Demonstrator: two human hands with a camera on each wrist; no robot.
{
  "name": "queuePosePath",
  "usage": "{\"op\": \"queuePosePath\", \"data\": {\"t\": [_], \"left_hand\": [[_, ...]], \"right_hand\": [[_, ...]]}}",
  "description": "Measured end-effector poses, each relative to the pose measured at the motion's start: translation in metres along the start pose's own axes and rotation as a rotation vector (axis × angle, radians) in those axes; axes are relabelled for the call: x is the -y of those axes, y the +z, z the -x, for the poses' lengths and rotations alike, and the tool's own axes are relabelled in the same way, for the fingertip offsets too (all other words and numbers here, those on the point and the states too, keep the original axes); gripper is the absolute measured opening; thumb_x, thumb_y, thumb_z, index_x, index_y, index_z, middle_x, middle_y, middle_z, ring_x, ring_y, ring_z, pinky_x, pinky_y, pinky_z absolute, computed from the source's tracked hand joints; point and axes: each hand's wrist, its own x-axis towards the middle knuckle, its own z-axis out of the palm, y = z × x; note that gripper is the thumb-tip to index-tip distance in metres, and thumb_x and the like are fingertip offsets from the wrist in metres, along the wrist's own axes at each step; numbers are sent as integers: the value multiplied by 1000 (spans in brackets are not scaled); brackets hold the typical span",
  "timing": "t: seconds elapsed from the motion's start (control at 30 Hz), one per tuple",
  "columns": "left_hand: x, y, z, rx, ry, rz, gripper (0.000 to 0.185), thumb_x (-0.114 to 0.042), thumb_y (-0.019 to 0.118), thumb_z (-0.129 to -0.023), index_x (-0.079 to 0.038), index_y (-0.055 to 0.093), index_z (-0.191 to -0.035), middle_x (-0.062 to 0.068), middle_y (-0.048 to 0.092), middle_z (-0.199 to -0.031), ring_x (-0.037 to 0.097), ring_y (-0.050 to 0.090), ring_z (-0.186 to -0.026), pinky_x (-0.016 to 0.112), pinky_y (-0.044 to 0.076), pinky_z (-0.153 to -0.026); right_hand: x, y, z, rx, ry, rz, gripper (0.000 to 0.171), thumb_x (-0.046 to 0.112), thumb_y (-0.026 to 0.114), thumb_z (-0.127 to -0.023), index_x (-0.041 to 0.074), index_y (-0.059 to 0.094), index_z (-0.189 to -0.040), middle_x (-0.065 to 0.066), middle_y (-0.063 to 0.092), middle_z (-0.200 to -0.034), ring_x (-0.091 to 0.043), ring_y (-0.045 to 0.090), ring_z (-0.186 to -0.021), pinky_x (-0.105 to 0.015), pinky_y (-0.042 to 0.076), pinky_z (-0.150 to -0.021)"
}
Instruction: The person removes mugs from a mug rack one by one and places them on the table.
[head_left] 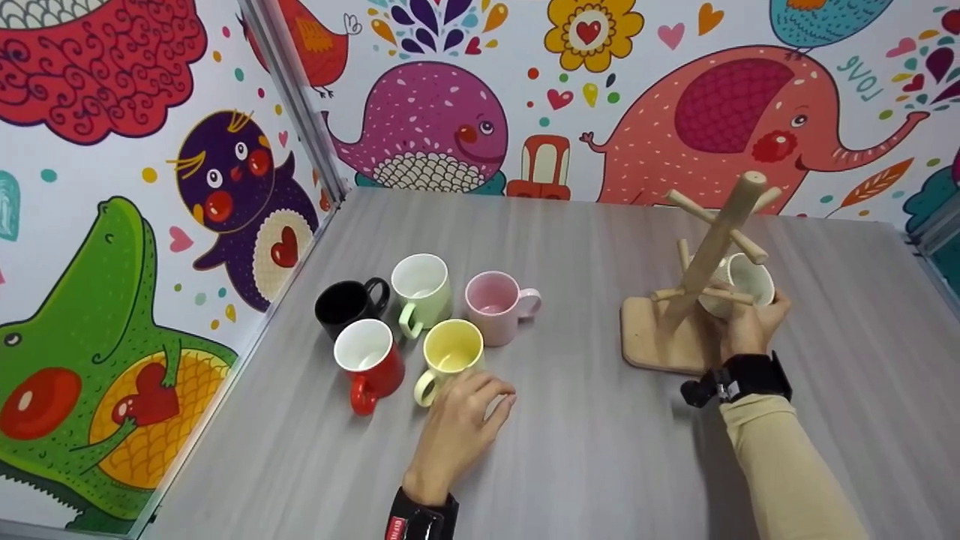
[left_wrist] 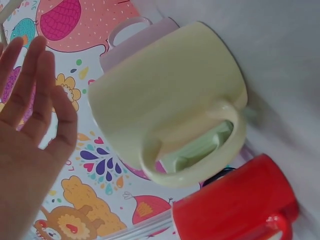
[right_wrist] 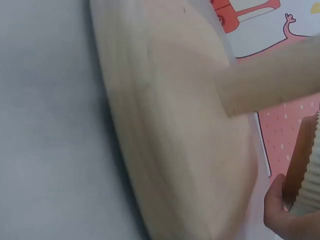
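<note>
My right hand (head_left: 752, 328) holds a white mug (head_left: 752, 279) just behind and to the right of the wooden mug tree (head_left: 705, 251). The mug's wall is ribbed (right_wrist: 311, 182) in the right wrist view, with a finger along it. Part of the mug is hidden by the tree's post and pegs in the head view. With fingers loosely extended, my left hand (head_left: 461, 427) hovers near the yellow mug (head_left: 453, 346). In the left wrist view a gap shows between those fingers (left_wrist: 45, 75) and the mug.
Grouped around the yellow mug are a red mug (head_left: 371, 358), a black mug (head_left: 341, 309), a light green mug (head_left: 422, 289) and a pink mug (head_left: 493, 307). The tree's wooden base (head_left: 643, 337) stands on the grey table (head_left: 570, 420). Printed panels (head_left: 540, 90) border the back and left.
</note>
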Motion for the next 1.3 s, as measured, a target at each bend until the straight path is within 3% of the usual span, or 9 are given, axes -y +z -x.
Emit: {"op": "queuePosePath", "data": {"t": [0.17,0.5,1.3], "left_hand": [[0,-2,0,-3,5,-9,4,-11,78,-87,-13,76,-91,-5,69,-87,16,63,-87,37,50,-82],[-1,-2,0,-21,23,-1,6,-9,80,-85,-12,76,-89,-5,69,-84,15,62,-83,35,50,-78],[-7,-3,-4,8,17,32,5,-8,77,-88,-10,76,-92,-3,70,-88,17,63,-86,38,51,-81]], "right_hand": [[3,-9,0,7,-86,114,64,-27,63,-80,10,32,-122,-2,43,-127,-17,48,-117,-18,46,-89],[7,-23,10,32,-174,291,67,-23,71,-75,11,36,-121,1,44,-122,-15,48,-112,-22,44,-93],[16,-47,47,72,-213,288,71,-24,71,-73,10,37,-126,0,43,-127,-18,48,-115,-25,43,-97]]}}
